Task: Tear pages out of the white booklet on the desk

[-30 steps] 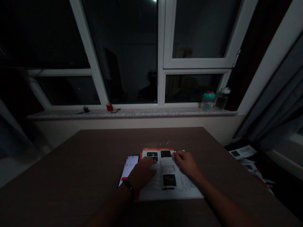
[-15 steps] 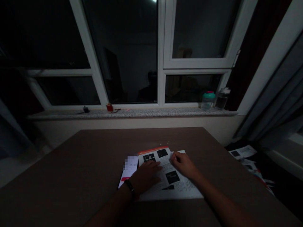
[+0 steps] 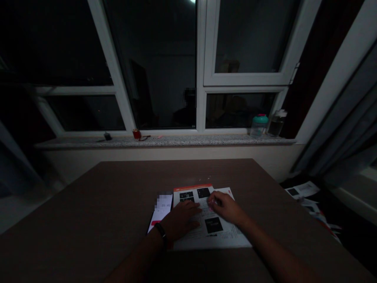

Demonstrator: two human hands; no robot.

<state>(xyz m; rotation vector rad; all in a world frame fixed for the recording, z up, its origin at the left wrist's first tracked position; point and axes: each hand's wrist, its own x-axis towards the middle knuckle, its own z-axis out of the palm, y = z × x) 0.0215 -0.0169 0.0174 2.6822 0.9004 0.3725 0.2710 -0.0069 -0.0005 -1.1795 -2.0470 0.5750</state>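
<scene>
My left hand (image 3: 181,220) lies flat, fingers spread, on a printed sheet (image 3: 188,240) with black picture blocks and an orange top edge. A dark band (image 3: 161,232) circles that wrist. On the right side of the sheet rests my right hand (image 3: 226,206), its fingers curled together; a small pinkish spot shows at the fingertips, too dim to name. Beneath the sheet, more printed paper (image 3: 225,190) sticks out to the right. Left of the pages is a lit phone (image 3: 161,206) with a red button on its screen, partly behind my left hand.
The brown table (image 3: 97,208) reaches toward the window wall. On the sill (image 3: 182,140) stand a teal-lidded bottle (image 3: 259,125), a second clear bottle (image 3: 276,124), a small red jar (image 3: 136,134) and a dark little bottle (image 3: 107,136). Loose papers (image 3: 303,189) lie beyond the table's right edge.
My right hand has shifted slightly left over the sheet, and its fingers have changed their curl. The top sheet sits a touch further right at its upper edge. My left hand stays put.
</scene>
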